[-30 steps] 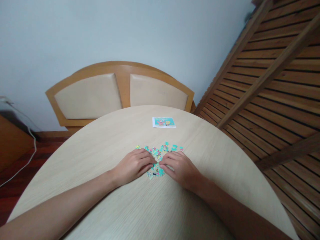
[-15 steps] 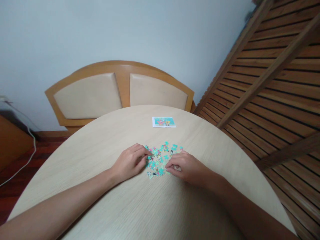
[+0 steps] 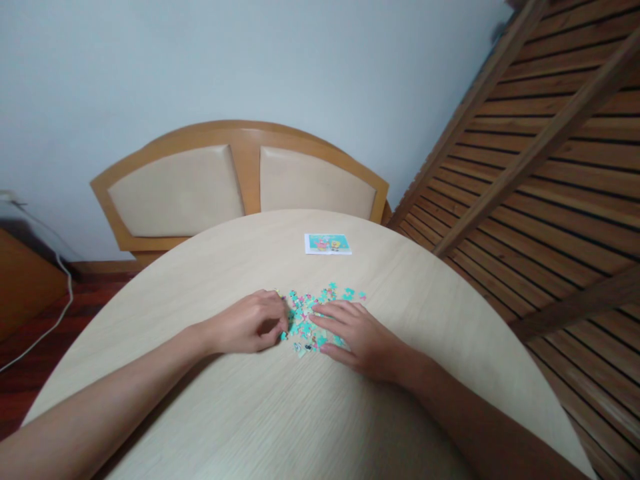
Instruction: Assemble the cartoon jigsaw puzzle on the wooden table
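Observation:
Small jigsaw puzzle pieces (image 3: 301,328), mostly turquoise with some pink, yellow and white, lie in a loose heap on the round wooden table (image 3: 240,413). At the heap's left edge is my left hand (image 3: 255,322), its fingers curled down towards the thumb. Whatever is between those fingertips is hidden. My right hand (image 3: 357,337) reaches over the right side of the heap with fingers stretched out and thumb apart, touching or just above the pieces. Some pieces are covered by it.
A picture card (image 3: 329,245) with cartoon figures on turquoise lies beyond the pieces. Behind the table stands a padded wooden bench back (image 3: 249,173) against the wall. A slatted wooden panel (image 3: 530,167) rises at the right. A white cable (image 3: 64,300) hangs at the left.
My left hand has moved left, and some pieces now lie farther left beside it. My right hand has shifted left over the heap, its fingers going from bent to stretched out.

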`<act>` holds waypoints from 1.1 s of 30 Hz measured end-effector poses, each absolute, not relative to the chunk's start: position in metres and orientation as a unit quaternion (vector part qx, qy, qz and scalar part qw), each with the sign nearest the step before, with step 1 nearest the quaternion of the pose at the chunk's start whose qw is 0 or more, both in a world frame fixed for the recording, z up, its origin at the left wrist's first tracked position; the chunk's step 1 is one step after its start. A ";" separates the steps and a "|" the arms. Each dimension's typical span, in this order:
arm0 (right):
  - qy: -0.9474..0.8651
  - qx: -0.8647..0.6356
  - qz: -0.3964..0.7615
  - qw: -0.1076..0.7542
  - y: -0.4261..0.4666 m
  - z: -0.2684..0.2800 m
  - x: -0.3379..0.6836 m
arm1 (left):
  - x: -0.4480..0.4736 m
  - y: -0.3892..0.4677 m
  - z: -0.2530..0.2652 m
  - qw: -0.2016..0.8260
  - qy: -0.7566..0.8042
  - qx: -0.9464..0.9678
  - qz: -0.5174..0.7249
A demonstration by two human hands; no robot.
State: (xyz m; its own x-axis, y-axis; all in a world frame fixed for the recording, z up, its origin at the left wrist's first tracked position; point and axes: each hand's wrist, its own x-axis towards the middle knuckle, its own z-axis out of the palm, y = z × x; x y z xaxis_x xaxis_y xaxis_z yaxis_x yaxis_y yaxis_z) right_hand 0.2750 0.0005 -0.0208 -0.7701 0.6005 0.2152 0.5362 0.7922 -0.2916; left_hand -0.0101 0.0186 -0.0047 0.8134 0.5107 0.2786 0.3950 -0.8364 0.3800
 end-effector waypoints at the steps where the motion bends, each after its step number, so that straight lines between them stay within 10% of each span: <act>1: -0.936 -0.301 0.113 0.146 -0.001 -0.022 0.274 | -0.010 0.019 -0.005 0.147 0.237 0.943 0.184; 33: -0.954 -0.250 0.079 0.147 0.002 -0.025 0.279 | 0.004 0.013 -0.019 0.023 0.302 0.934 0.189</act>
